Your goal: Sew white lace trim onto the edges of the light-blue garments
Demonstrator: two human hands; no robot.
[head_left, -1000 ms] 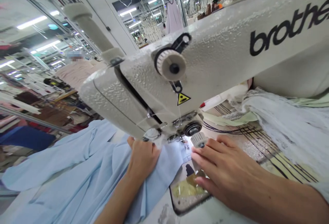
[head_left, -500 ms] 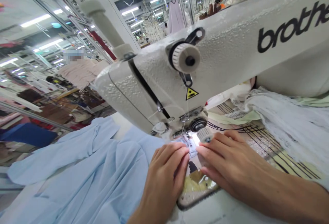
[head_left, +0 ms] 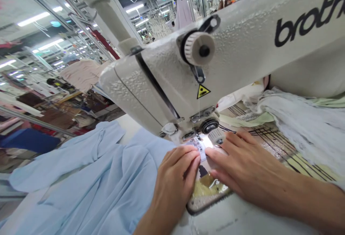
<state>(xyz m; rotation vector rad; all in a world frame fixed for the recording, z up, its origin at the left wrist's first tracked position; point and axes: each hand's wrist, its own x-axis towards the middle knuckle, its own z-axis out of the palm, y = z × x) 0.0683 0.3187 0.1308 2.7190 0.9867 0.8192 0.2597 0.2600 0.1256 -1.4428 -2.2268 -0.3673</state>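
A small piece of light blue fabric (head_left: 199,153) lies under the needle area of a white sewing machine (head_left: 159,84), lit by its lamp. My left hand (head_left: 175,177) is on the fabric's left side, its fingers bunched together and the fingertips pressed on it. On the other side my right hand (head_left: 242,166) rests with its fingers apart. Its index fingertip touches by the fabric's right edge, and its thumb sits lower, separate from the index. The needle tip is too small to make out.
Large light blue cloth (head_left: 107,177) spreads over the table on the left. White lacy fabric (head_left: 304,123) is heaped at the right, beside black-lined material (head_left: 280,141). The machine's arm overhangs my hands. Behind, a workshop holds cloth piles and metal rails.
The view has shifted slightly, so the machine appears a little higher and further right. My right fingers have spread slightly away from the fabric; my left hand stays at the fabric.
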